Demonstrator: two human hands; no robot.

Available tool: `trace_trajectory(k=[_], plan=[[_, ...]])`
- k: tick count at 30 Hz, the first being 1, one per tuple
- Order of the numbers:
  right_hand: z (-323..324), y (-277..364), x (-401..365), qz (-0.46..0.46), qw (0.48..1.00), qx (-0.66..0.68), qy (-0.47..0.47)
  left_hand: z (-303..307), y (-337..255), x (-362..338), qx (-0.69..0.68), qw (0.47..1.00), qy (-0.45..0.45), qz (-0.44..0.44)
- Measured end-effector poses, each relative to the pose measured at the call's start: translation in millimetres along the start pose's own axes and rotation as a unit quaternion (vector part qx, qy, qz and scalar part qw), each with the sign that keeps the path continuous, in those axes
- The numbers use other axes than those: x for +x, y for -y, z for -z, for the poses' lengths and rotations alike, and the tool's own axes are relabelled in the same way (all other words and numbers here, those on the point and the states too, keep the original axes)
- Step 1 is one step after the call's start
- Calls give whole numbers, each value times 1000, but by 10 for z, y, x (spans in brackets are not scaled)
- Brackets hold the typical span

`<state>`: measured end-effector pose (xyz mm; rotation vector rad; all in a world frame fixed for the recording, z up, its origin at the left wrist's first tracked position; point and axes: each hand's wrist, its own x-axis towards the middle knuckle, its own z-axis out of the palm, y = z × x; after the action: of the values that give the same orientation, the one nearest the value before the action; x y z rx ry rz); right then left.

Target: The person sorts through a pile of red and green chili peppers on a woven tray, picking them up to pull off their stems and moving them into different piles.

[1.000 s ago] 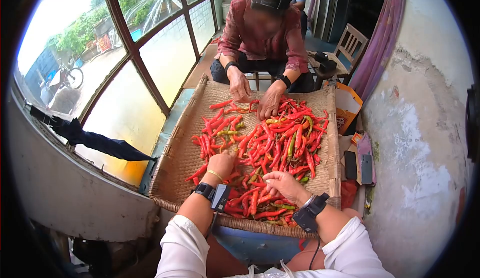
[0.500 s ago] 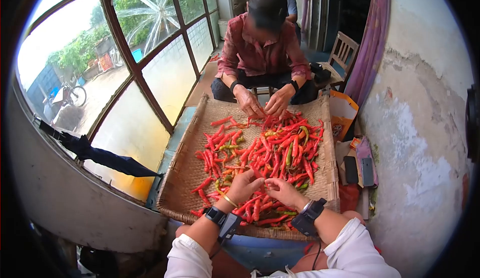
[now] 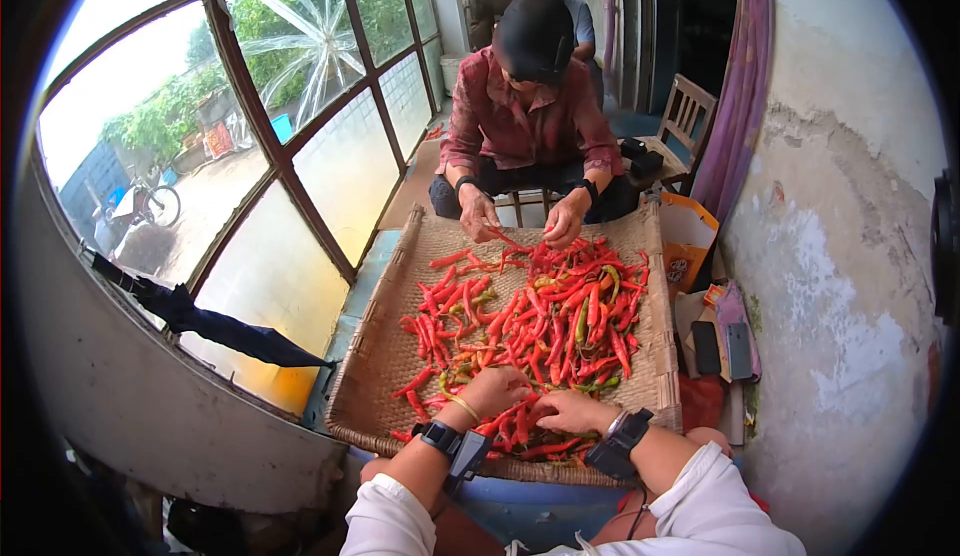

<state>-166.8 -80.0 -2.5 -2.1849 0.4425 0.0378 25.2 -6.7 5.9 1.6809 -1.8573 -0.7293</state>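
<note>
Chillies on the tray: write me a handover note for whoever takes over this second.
Left hand: curled on the chillies at the near edge of the tray; grip hidden.
Right hand: beside it, fingers on the same heap; grip unclear.
Chillies: spread over the woven tray, mostly red, a few green mixed in.
Another person handles chillies at the far edge.
Done: no separate pile shows.
Left: seemingly the whole heap to go through.

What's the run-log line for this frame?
left hand: curled in pile of long red chilli peppers | right hand: resting on pile | woven straw tray: under pile | person opposite: hands at peppers
</note>
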Motion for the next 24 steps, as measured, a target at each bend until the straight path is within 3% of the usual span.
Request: trace_trajectory(k=[1,3,9,13,15,16,18,19,21,24], plan=[[-23,-28,8,47,999,-9,-9,-96,31,-9,72,994,78,-13],[-44,-87,16,38,998,-53,9,-174,-13,-41,103,975,195,9],[-124,-209,61,24,988,-153,23,-173,-79,-70,78,979,188,17],[-91,-139,33,9,988,-150,24,-197,10,-9,112,980,166,19],[23,-27,6,-41,999,-18,24,-169,17,-29,80,985,151,-16],[75,46,-13,-41,999,-17,24,-148,-2,-38,48,988,135,-51],[161,151,-31,-140,974,174,-21,-98,-91,-30,29,989,134,-56],[154,114,-21,-142,974,178,-19,-85,-142,-47,8,989,135,-60],[169,45,14,-112,943,305,-73,-54,-244,-63,-4,987,160,-8],[239,87,-4,-115,919,364,-98,72,-443,-30,-18,984,167,54]])
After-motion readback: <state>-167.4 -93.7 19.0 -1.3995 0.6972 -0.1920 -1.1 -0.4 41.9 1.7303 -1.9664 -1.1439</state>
